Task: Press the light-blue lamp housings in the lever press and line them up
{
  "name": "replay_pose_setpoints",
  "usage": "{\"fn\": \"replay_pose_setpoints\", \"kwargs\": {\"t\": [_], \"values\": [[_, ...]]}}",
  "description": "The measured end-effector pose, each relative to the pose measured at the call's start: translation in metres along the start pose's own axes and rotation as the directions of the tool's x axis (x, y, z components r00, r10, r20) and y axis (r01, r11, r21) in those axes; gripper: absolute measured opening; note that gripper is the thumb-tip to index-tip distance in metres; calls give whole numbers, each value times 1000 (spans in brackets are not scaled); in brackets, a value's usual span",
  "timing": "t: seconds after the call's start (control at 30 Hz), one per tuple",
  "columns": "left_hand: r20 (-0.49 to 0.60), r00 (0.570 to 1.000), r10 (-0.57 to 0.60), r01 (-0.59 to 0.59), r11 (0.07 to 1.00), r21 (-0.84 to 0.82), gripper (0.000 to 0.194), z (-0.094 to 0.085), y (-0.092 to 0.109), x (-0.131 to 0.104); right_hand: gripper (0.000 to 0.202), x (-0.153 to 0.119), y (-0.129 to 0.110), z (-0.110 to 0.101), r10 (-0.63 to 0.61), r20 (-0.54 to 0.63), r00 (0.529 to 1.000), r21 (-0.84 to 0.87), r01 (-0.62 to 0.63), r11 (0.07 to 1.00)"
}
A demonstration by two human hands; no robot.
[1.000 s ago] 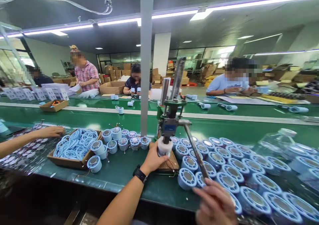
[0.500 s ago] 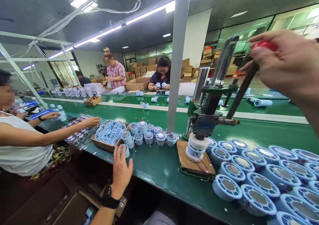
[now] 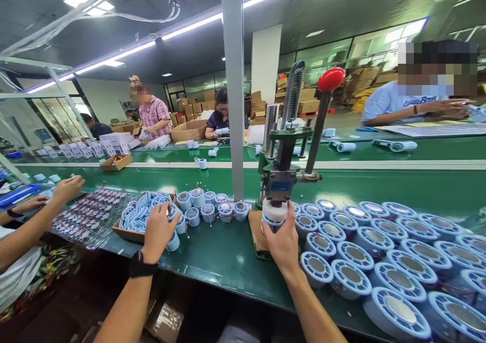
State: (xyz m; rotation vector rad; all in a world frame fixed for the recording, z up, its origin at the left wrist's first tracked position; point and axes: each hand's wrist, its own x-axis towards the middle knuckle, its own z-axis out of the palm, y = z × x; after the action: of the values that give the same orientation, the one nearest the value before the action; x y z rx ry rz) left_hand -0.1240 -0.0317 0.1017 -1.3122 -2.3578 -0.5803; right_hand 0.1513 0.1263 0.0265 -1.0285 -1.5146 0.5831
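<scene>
My right hand [image 3: 283, 244] is closed round a light-blue round housing [image 3: 274, 219] beneath the white pressing head [image 3: 275, 210] of a hand press [image 3: 281, 181]. Its fingers cover much of the part. The press lever's red knob [image 3: 331, 79] stands free, up and to the right. My left hand [image 3: 160, 231], with a black band on the wrist, has its fingers bent round a light-blue housing [image 3: 173, 211] at the near end of a cluster of similar housings [image 3: 207, 212]. Beside it, a cardboard box [image 3: 129, 234] holds many light-blue rings [image 3: 142, 211].
Rows of light-blue housings [image 3: 353, 257] fill the green bench to the right of the press. A grey post [image 3: 233, 105] rises behind it. At left, a co-worker's arm [image 3: 41, 214] reaches over small parts [image 3: 91, 214]. Other people work across the bench.
My right hand has left the red knob and come down to the housing under the press. My left hand has closed on a housing by the ring box. The view has swung right.
</scene>
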Motion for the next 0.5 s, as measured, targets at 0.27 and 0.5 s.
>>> {"fn": "replay_pose_setpoints", "kwargs": {"t": [0.27,0.5], "values": [[352,808,473,-293,841,-455,46,36,94,-47,86,4,-10,3,87,-131,988,115,-72,991],[37,857,513,-433,758,-488,55,65,68,-20,68,-58,-12,-50,-29,-33,999,-66,27,997]]}}
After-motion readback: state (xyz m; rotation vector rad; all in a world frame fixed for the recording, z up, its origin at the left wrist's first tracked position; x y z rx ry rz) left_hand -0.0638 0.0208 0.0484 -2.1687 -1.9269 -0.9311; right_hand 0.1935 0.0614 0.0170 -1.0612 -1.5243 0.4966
